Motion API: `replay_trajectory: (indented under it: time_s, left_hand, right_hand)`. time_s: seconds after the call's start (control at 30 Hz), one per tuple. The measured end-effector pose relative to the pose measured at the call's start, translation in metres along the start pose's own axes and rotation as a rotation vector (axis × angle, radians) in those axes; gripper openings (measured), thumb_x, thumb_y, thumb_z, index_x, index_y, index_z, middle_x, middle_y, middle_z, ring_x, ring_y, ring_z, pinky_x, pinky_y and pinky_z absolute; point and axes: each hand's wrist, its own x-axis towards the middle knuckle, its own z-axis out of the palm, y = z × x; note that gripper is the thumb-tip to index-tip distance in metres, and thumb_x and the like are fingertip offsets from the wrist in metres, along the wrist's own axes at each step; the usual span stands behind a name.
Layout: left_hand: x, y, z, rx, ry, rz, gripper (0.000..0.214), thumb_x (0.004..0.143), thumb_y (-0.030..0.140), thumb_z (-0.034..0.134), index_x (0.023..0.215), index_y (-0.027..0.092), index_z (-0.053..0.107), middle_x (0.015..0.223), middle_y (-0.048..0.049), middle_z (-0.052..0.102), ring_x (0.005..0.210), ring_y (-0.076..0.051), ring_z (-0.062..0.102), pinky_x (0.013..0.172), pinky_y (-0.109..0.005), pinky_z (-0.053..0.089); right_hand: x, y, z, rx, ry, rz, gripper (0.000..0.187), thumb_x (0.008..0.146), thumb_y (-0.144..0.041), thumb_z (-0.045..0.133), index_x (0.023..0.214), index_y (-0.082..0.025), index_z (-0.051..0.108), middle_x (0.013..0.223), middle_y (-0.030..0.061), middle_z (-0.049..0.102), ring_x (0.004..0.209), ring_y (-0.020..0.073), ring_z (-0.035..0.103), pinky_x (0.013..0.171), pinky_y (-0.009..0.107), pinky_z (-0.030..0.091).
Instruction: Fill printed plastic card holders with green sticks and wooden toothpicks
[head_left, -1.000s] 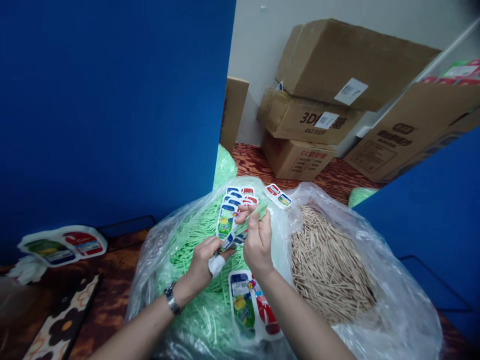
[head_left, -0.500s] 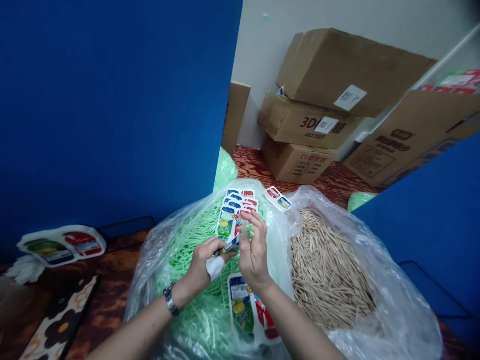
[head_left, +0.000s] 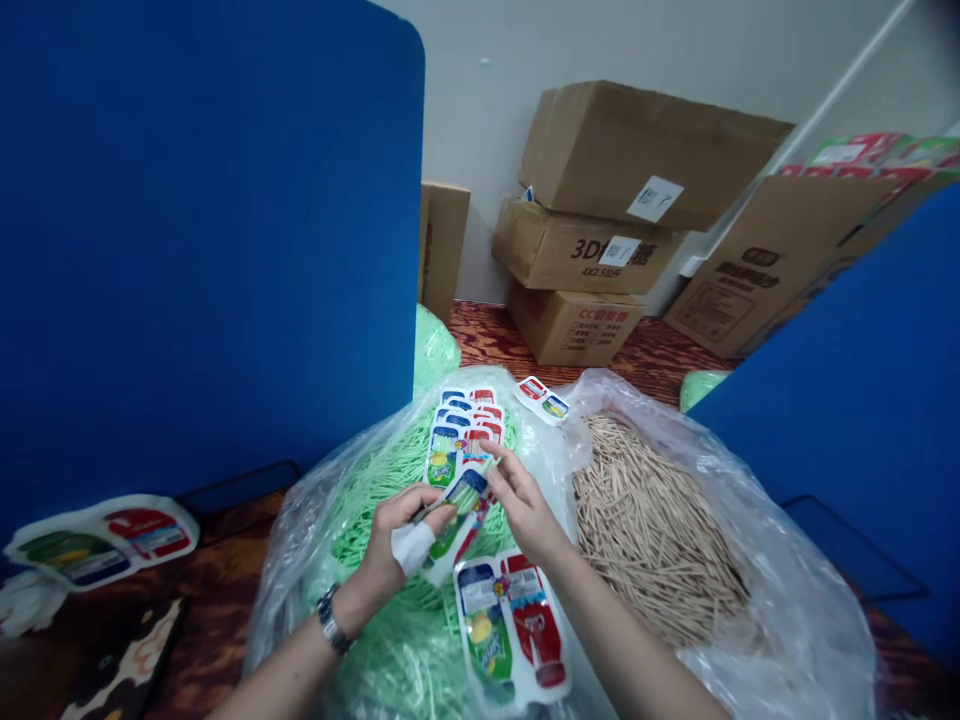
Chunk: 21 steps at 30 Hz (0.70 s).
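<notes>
My left hand (head_left: 391,532), with a white wrap (head_left: 411,548) on it and a metal watch on the wrist, pinches a bottle-printed twin packet (head_left: 463,500). The packet is tilted, its upper end towards my right hand (head_left: 526,508). My right fingers close on a few thin green sticks (head_left: 490,467) at that upper end; how far the sticks reach inside is hidden. Beneath both hands, loose green sticks (head_left: 358,515) fill a clear plastic bag (head_left: 289,560). Several similar packets (head_left: 442,462) lie overlapped on the pile, and another packet (head_left: 487,635) rests nearer me.
To the right, another clear bag holds tan sticks (head_left: 652,540). A small packet (head_left: 543,398) lies between the bags. Blue partitions (head_left: 210,250) stand on both sides. Stacked cartons (head_left: 592,250) are behind. A large printed cutout (head_left: 105,540) is at left.
My right hand has shifted away from the left, and its fingers are more extended. The held packet now shows more of its printed front. The camera view has turned slightly right.
</notes>
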Motion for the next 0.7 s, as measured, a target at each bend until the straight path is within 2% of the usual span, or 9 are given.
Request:
replay_trajectory:
  time_s: [0.13, 0.23, 0.3, 0.4, 0.5, 0.57, 0.63, 0.7]
  left_hand:
    - [-0.003, 0.0, 0.004, -0.094, 0.063, -0.05, 0.012, 0.08, 0.024, 0.062, 0.073, 0.016, 0.066, 0.069, -0.0016, 0.062, 0.062, -0.013, 0.055, 0.057, -0.022, 0.042]
    - [-0.002, -0.003, 0.006, -0.18, 0.163, -0.123, 0.012, 0.079, 0.027, 0.064, 0.074, 0.016, 0.066, 0.068, -0.0009, 0.062, 0.061, -0.013, 0.055, 0.056, -0.022, 0.043]
    - [0.0, -0.006, 0.008, -0.225, 0.224, -0.176, 0.014, 0.079, 0.029, 0.063, 0.076, 0.016, 0.066, 0.066, -0.0006, 0.062, 0.057, -0.012, 0.054, 0.053, -0.022, 0.043]
    - [0.005, -0.011, 0.009, -0.185, 0.181, -0.137, 0.015, 0.078, 0.03, 0.064, 0.072, 0.016, 0.068, 0.073, -0.004, 0.066, 0.067, -0.016, 0.059, 0.06, -0.025, 0.046]
    - [0.007, -0.013, 0.008, -0.087, 0.085, -0.11, 0.017, 0.075, 0.027, 0.066, 0.064, 0.015, 0.069, 0.081, -0.0075, 0.067, 0.079, -0.021, 0.061, 0.072, -0.03, 0.048]
    - [0.007, -0.013, 0.008, -0.095, 0.051, -0.14, 0.019, 0.074, 0.028, 0.067, 0.061, 0.015, 0.069, 0.081, -0.008, 0.067, 0.08, -0.021, 0.062, 0.074, -0.031, 0.048]
    - [0.006, -0.012, 0.009, -0.165, 0.042, -0.184, 0.021, 0.075, 0.031, 0.067, 0.061, 0.015, 0.068, 0.079, -0.0078, 0.067, 0.079, -0.021, 0.062, 0.072, -0.031, 0.049]
    - [0.007, -0.011, 0.012, -0.289, 0.051, -0.233, 0.018, 0.073, 0.033, 0.069, 0.074, 0.015, 0.069, 0.085, -0.0074, 0.067, 0.08, -0.021, 0.063, 0.071, -0.03, 0.05]
  right_hand:
    - [-0.001, 0.009, 0.0, 0.211, 0.105, 0.047, 0.041, 0.091, -0.048, 0.041, 0.124, -0.025, 0.046, 0.117, 0.0079, 0.058, 0.105, 0.0208, 0.057, 0.086, 0.036, 0.049]
    - [-0.003, 0.008, -0.001, 0.303, 0.039, 0.066, 0.036, 0.088, -0.047, 0.048, 0.116, -0.023, 0.05, 0.102, 0.006, 0.063, 0.089, 0.0178, 0.061, 0.078, 0.032, 0.05]
    - [-0.006, 0.005, -0.001, 0.244, 0.048, 0.053, 0.028, 0.085, -0.043, 0.055, 0.102, -0.021, 0.054, 0.085, 0.0024, 0.063, 0.074, 0.0149, 0.06, 0.07, 0.028, 0.049]
    - [-0.01, -0.002, -0.001, 0.035, 0.195, -0.042, 0.02, 0.084, -0.039, 0.057, 0.09, -0.02, 0.057, 0.075, 0.0, 0.06, 0.066, 0.0128, 0.057, 0.064, 0.024, 0.046]
    - [-0.013, -0.007, -0.002, -0.138, 0.094, -0.113, 0.017, 0.086, -0.035, 0.055, 0.091, -0.019, 0.06, 0.08, 0.0017, 0.062, 0.068, 0.0132, 0.057, 0.063, 0.024, 0.046]
    - [-0.013, -0.006, -0.004, -0.181, 0.093, -0.104, 0.018, 0.086, -0.035, 0.054, 0.09, -0.019, 0.06, 0.077, 0.0014, 0.061, 0.066, 0.0128, 0.057, 0.061, 0.023, 0.045]
    - [-0.012, -0.002, -0.006, -0.184, 0.201, -0.064, 0.019, 0.086, -0.036, 0.054, 0.09, -0.018, 0.058, 0.071, -0.0003, 0.059, 0.061, 0.0117, 0.054, 0.056, 0.022, 0.043]
    - [-0.012, 0.003, -0.007, -0.168, 0.219, -0.03, 0.019, 0.086, -0.037, 0.054, 0.09, -0.018, 0.057, 0.067, -0.0018, 0.057, 0.058, 0.0109, 0.052, 0.054, 0.021, 0.042]
